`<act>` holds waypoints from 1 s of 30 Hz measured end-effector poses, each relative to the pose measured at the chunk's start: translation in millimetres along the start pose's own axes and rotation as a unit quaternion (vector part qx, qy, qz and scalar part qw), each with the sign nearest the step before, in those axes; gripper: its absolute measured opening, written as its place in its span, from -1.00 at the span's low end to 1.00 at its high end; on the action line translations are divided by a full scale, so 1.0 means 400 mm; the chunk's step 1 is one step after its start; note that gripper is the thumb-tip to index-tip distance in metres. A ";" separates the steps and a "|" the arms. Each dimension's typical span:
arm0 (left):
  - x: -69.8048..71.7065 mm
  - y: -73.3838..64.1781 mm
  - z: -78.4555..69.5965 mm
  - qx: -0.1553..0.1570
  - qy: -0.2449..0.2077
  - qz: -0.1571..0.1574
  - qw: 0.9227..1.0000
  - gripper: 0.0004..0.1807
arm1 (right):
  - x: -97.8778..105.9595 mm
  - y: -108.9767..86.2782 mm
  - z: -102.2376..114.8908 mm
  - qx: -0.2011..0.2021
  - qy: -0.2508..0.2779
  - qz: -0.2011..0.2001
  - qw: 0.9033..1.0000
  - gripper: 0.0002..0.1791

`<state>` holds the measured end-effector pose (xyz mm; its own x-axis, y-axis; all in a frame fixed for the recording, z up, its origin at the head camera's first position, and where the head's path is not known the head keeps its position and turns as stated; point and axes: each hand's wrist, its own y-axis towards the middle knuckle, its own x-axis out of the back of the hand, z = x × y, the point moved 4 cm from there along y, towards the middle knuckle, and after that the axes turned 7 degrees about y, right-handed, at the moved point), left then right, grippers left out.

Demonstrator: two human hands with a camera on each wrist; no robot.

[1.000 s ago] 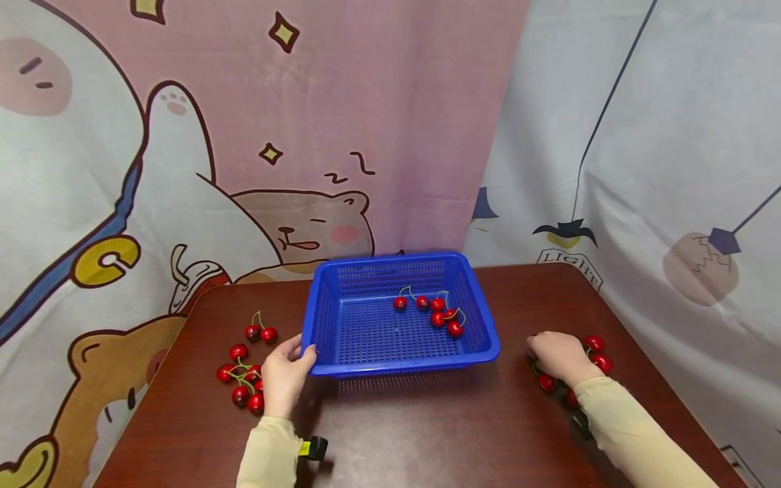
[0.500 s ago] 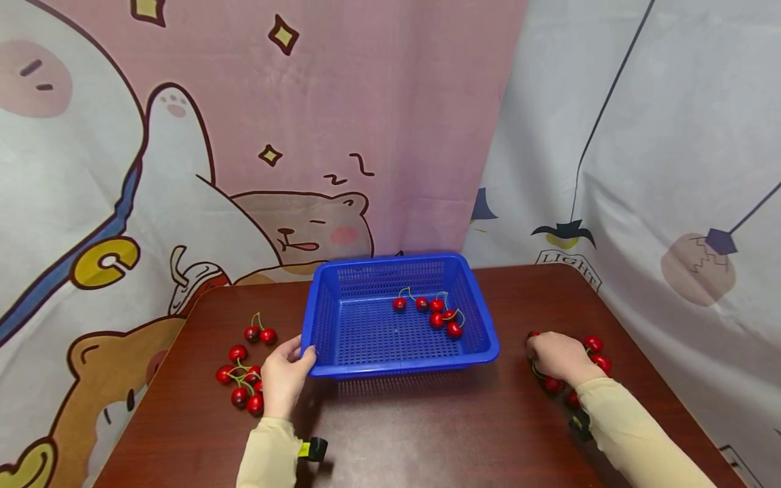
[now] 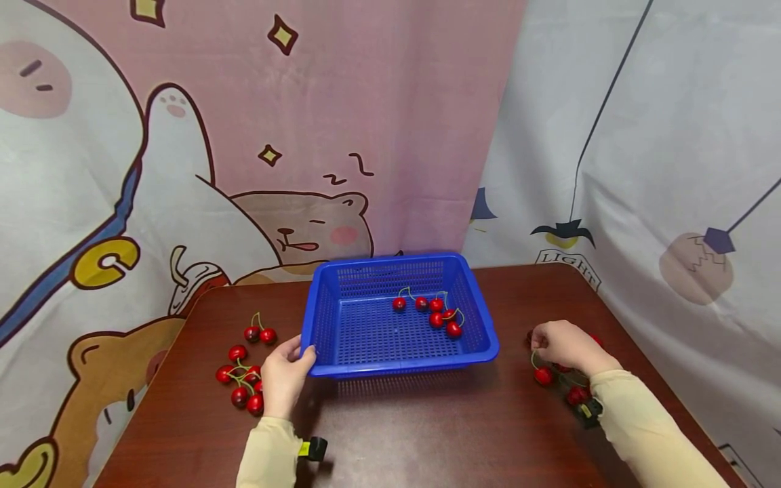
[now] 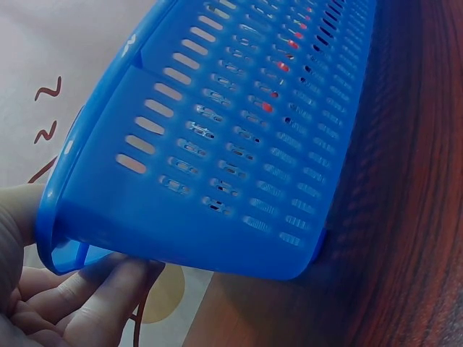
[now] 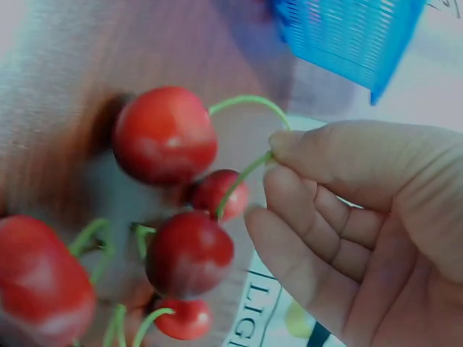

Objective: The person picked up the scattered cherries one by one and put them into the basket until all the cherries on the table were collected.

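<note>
My left hand [image 3: 285, 376] grips the rim of a blue plastic basket [image 3: 390, 369] at its near left corner. In the left wrist view, the thumb and fingers clasp that rim on both sides. At the right of the table, my right hand [image 3: 567, 346] pinches the joined green stem of a cherry pair [image 5: 165, 136] between thumb and index finger. Both cherries of the pair dangle from the stem in the right wrist view. Several other red cherries [image 5: 184, 319] lie below and beside that hand, partly hidden by it. Inside the basket, several cherries [image 3: 436, 320] lie towards the right.
Left of the basket, several stemmed cherries [image 3: 239, 397] lie in a cluster, with a separate pair [image 3: 268, 335] behind them. A brown wooden table [image 3: 415, 434] carries everything. A printed cartoon curtain [image 3: 421, 135] hangs behind its far edge.
My right hand has risen slightly from the right-hand cherries, with a stem pinched and a cherry hanging below the fingers. The left hand and the basket have stayed in place.
</note>
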<state>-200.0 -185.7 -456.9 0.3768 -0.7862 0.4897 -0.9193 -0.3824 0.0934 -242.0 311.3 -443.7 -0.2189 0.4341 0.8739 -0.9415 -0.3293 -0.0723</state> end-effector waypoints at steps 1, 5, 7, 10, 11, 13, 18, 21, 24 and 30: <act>0.000 0.000 0.000 0.000 0.000 0.000 1.000 -0.57 | 0.007 -0.001 0.001 -0.002 0.009 0.000 1.000 -0.86; 0.001 0.000 -0.003 -0.002 -0.003 0.000 1.000 -0.57 | 0.045 0.002 0.016 0.005 0.031 -0.014 0.999 -0.90; 0.001 0.000 -0.003 -0.003 -0.002 0.001 1.000 -0.57 | 0.068 0.007 0.026 0.009 0.038 -0.024 0.999 -0.93; 0.001 0.001 -0.002 -0.004 -0.001 0.000 1.000 -0.58 | 0.104 0.017 0.040 0.010 0.045 -0.043 0.998 -0.96; 0.000 0.001 -0.001 -0.004 0.000 0.000 1.000 -0.58 | 0.116 0.021 0.045 0.010 0.047 -0.049 0.998 -0.96; 0.000 0.001 0.000 -0.003 0.001 0.001 1.000 -0.58 | 0.139 0.029 0.056 0.014 0.044 -0.064 0.997 -0.96; -0.002 0.001 0.000 0.000 0.004 0.001 1.000 -0.57 | 0.194 0.059 0.096 0.023 0.039 -0.090 0.995 -0.96; -0.003 0.002 -0.001 0.003 0.004 0.001 1.000 -0.57 | 0.222 0.082 0.126 0.028 0.040 -0.096 0.994 -0.97; -0.002 0.003 -0.001 0.005 0.005 0.000 1.000 -0.58 | 0.245 0.106 0.161 0.034 0.042 -0.101 0.993 -0.96; 0.000 0.003 -0.002 0.002 0.006 0.000 1.000 -0.59 | 0.263 0.158 0.227 0.062 0.048 -0.109 0.991 -0.94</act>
<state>-201.2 -185.7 -456.2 0.3752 -0.7804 0.5002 -0.9189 -0.3842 0.0899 -301.2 260.0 -312.8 -0.0434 0.5818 0.8122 -0.9318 -0.3169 0.1772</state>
